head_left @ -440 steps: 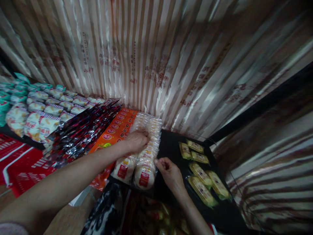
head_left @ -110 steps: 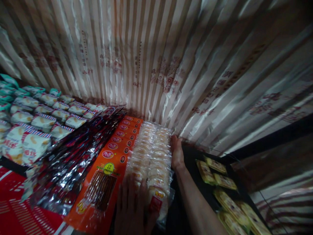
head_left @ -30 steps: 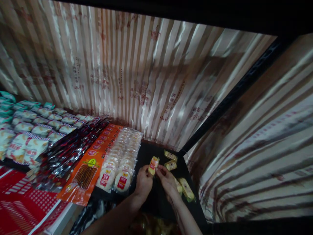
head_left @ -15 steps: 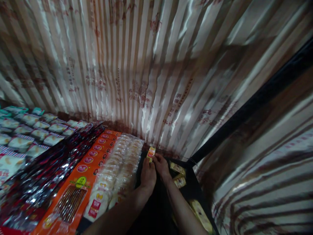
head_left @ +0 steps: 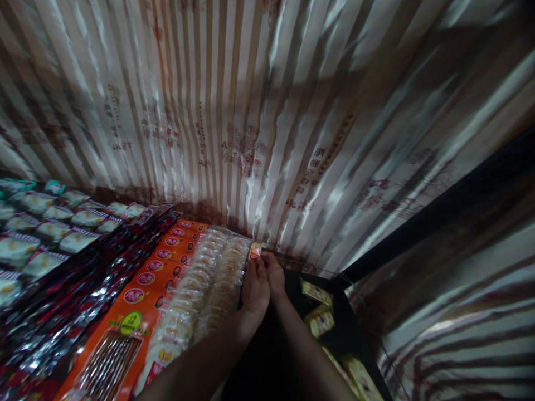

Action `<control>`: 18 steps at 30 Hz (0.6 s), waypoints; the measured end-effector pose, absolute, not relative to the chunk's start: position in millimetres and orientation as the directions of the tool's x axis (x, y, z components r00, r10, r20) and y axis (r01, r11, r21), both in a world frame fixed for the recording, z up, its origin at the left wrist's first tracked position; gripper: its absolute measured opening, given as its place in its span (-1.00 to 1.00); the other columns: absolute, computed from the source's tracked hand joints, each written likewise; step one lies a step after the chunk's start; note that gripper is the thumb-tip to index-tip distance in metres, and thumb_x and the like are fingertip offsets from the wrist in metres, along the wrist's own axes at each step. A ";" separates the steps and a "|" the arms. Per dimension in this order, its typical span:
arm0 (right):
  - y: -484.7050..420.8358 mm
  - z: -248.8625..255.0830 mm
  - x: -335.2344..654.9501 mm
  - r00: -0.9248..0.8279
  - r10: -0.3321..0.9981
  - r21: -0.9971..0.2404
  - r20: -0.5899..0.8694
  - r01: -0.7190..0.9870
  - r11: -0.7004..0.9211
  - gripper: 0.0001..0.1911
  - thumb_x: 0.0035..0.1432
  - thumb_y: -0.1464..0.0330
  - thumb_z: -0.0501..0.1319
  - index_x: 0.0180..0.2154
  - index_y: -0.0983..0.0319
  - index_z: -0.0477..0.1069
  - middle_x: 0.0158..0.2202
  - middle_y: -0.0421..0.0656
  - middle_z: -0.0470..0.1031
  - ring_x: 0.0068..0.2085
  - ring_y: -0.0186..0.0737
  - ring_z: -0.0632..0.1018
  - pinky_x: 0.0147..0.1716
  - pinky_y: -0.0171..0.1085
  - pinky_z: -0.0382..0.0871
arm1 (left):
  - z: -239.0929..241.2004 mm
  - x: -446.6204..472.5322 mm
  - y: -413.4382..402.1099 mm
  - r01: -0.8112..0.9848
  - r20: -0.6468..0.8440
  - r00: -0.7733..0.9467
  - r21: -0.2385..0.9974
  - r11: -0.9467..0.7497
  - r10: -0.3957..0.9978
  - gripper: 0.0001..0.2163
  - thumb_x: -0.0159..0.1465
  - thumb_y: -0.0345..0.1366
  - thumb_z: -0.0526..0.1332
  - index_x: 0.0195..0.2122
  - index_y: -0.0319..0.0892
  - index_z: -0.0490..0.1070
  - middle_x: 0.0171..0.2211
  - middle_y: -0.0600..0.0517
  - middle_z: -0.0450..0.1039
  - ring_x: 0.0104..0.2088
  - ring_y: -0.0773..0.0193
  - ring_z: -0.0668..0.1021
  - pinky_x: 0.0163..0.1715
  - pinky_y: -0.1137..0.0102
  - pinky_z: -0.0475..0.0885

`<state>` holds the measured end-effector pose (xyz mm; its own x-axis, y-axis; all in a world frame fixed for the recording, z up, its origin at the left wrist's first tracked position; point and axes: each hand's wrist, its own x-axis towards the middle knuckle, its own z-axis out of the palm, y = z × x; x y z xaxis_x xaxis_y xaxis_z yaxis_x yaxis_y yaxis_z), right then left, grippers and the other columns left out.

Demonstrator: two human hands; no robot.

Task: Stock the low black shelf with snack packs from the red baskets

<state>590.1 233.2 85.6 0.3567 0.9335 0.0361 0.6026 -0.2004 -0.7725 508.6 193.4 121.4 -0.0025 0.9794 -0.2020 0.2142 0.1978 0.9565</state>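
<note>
Both my hands reach to the back of a black shelf (head_left: 338, 340). My left hand (head_left: 254, 289) and my right hand (head_left: 275, 274) pinch one small yellow-and-red snack packet (head_left: 254, 251) between their fingertips. The packet stands right against the striped foil wall (head_left: 259, 122), beside the far end of the rows of clear-wrapped round cakes (head_left: 213, 278). Yellow wrapped snacks (head_left: 320, 320) lie on the shelf to the right of my right forearm.
Orange packs of dark sticks (head_left: 137, 295) lie left of the round cakes. Further left are shiny dark red packs (head_left: 71, 289) and white snack bags (head_left: 45, 228). A dark upright edge (head_left: 438, 211) bounds the shelf on the right.
Both hands carried the small packet from the front middle of the shelf to the back, up against the foil wall. The camera moved closer and lower.
</note>
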 end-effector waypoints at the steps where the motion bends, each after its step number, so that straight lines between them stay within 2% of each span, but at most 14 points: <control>1: 232.8 87.2 589.4 0.349 0.936 -0.768 0.038 0.610 -0.196 -0.78 0.08 0.26 0.07 -0.22 0.15 0.37 -0.33 -0.20 0.55 -0.36 -0.24 0.54 -0.33 -0.30 0.36 | 122.5 508.7 193.5 0.213 -0.204 -0.011 0.956 0.201 0.979 -0.59 0.31 -0.25 -0.12 0.15 -0.24 0.18 0.21 -0.09 0.16 0.21 0.28 0.21 0.19 0.46 0.03; 7: 231.0 95.3 586.0 0.345 0.938 -0.762 0.027 0.615 -0.204 -0.79 0.07 0.28 0.08 -0.24 0.16 0.39 -0.34 -0.20 0.54 -0.33 -0.24 0.53 -0.30 -0.31 0.36 | 133.6 508.6 195.9 0.263 -0.265 -0.016 0.929 0.260 0.964 -0.58 0.32 -0.26 -0.12 0.16 -0.28 0.15 0.22 -0.13 0.13 0.23 0.23 0.17 0.20 0.42 -0.01; 10: 221.2 98.7 587.1 0.372 0.927 -0.750 0.041 0.625 -0.218 -0.72 0.06 0.27 0.08 -0.18 0.20 0.39 -0.25 -0.12 0.53 -0.26 -0.19 0.53 -0.22 -0.25 0.36 | 139.9 507.9 192.6 0.328 -0.283 -0.021 0.904 0.274 0.959 -0.59 0.31 -0.29 -0.11 0.16 -0.32 0.14 0.24 -0.17 0.08 0.23 0.22 0.16 0.21 0.40 -0.02; 13: 199.9 103.1 594.3 0.379 0.911 -0.728 0.163 0.670 -0.148 -0.66 0.07 0.29 0.04 -0.15 0.28 0.39 -0.14 -0.01 0.50 -0.14 -0.15 0.50 -0.10 -0.21 0.32 | 142.1 509.2 182.8 0.382 -0.273 0.008 0.890 0.250 0.962 -0.60 0.30 -0.32 -0.08 0.14 -0.34 0.17 0.24 -0.19 0.05 0.26 0.18 0.09 0.22 0.36 -0.03; 15: 180.2 107.1 605.2 0.376 0.883 -0.691 0.280 0.718 -0.087 -0.65 0.08 0.30 0.01 -0.16 0.30 0.41 -0.13 0.02 0.49 -0.09 -0.13 0.48 -0.05 -0.19 0.30 | 141.0 512.3 173.5 0.400 -0.260 0.059 0.890 0.216 0.964 -0.62 0.29 -0.34 -0.07 0.09 -0.33 0.24 0.21 -0.18 0.13 0.25 0.17 0.10 0.22 0.33 -0.03; 18: 146.3 113.8 632.9 0.422 0.835 -0.617 0.353 0.776 -0.131 -0.64 0.09 0.31 -0.02 -0.17 0.30 0.42 -0.15 0.02 0.50 -0.11 -0.11 0.49 -0.05 -0.15 0.31 | 136.7 520.1 157.6 0.404 -0.274 0.139 0.893 0.198 0.952 -0.67 0.26 -0.36 -0.03 0.00 -0.29 0.34 0.10 -0.17 0.31 0.13 0.16 0.32 0.13 0.34 0.15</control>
